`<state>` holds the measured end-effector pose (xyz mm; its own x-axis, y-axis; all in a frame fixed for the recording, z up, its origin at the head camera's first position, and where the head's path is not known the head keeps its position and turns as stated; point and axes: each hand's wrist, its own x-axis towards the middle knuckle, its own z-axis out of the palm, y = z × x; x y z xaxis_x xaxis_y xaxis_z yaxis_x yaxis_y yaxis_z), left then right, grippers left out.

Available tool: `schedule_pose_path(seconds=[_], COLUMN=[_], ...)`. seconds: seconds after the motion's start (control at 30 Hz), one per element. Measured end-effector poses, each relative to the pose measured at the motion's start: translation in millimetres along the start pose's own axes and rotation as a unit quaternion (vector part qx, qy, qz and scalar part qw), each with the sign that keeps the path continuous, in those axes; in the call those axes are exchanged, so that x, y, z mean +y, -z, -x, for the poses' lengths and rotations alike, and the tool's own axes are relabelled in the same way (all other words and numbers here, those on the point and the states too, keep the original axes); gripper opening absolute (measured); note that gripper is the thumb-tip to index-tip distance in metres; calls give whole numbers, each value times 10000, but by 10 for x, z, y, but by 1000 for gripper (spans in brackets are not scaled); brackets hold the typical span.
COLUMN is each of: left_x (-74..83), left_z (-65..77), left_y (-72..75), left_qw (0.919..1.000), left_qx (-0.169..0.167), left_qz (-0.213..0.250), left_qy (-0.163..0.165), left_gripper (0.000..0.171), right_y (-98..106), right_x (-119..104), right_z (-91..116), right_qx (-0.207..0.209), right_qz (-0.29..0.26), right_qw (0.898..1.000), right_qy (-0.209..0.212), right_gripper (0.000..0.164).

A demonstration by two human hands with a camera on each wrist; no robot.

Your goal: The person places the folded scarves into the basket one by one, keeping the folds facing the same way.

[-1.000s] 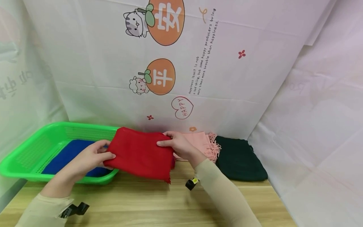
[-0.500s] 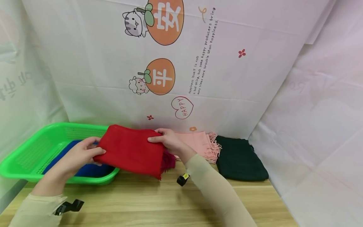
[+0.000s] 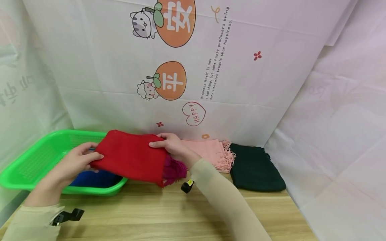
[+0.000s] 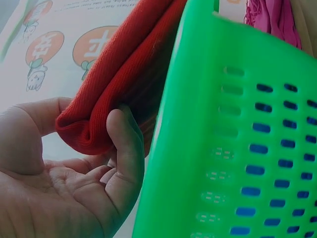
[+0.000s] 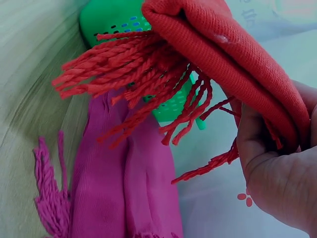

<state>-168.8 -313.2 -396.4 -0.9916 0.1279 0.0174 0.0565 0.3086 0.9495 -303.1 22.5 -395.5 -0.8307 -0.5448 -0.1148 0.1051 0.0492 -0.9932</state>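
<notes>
A folded red scarf (image 3: 129,155) is held up between both hands, tilted, partly over the right side of a green plastic basket (image 3: 30,157). My left hand (image 3: 70,164) pinches its left edge, thumb on top and fingers below. The right hand (image 3: 175,147) grips the far right corner. In the left wrist view the folded red layers (image 4: 114,84) sit between thumb and fingers, close beside the basket wall (image 4: 193,124). Twisted red tassels (image 5: 114,69) hang from the scarf's end in the right wrist view. Inside the basket lies a folded blue cloth (image 3: 93,179), partly hidden by the scarf.
A magenta scarf with fringe (image 3: 175,170) lies on the wooden table (image 3: 144,211), partly covered by the red scarf in the head view. To its right are a folded pink fringed scarf (image 3: 208,152) and a dark green folded cloth (image 3: 257,169). A white printed sheet (image 3: 241,90) hangs behind.
Both hands have carried the red scarf leftward, over the basket's right part. More of the magenta scarf shows now, and less of the blue cloth.
</notes>
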Motion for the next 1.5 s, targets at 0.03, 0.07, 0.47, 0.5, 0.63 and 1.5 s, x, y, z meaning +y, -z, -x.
schedule_pose_path(seconds=[0.03, 0.07, 0.47, 0.5, 0.63, 1.5], left_x=[-4, -8, -64, -68, -94, -326], left_z=[1, 3, 27, 28, 27, 142], left_y=[17, 33, 196, 210, 265, 702], left_qw=[10000, 10000, 9999, 9998, 9997, 9942], left_qx=[20, 42, 149, 167, 201, 456], left_qz=[-9, -21, -20, -18, -28, 940], left_qy=[-1, -1, 74, 91, 133, 268], left_gripper=[51, 51, 51, 52, 53, 32], right_y=[-14, -28, -174, -187, -243, -700], right_x=[-6, -11, -46, -47, -52, -52], right_z=[-10, -18, -139, -148, -184, -386], right_qx=[10, 7, -207, -205, -219, -198], right_qz=[-4, -3, -57, -54, -62, -343], right_qw=[10000, 10000, 9997, 9997, 9997, 9991], right_qy=[17, 29, 126, 123, 114, 165], right_gripper=[21, 20, 20, 20, 21, 20])
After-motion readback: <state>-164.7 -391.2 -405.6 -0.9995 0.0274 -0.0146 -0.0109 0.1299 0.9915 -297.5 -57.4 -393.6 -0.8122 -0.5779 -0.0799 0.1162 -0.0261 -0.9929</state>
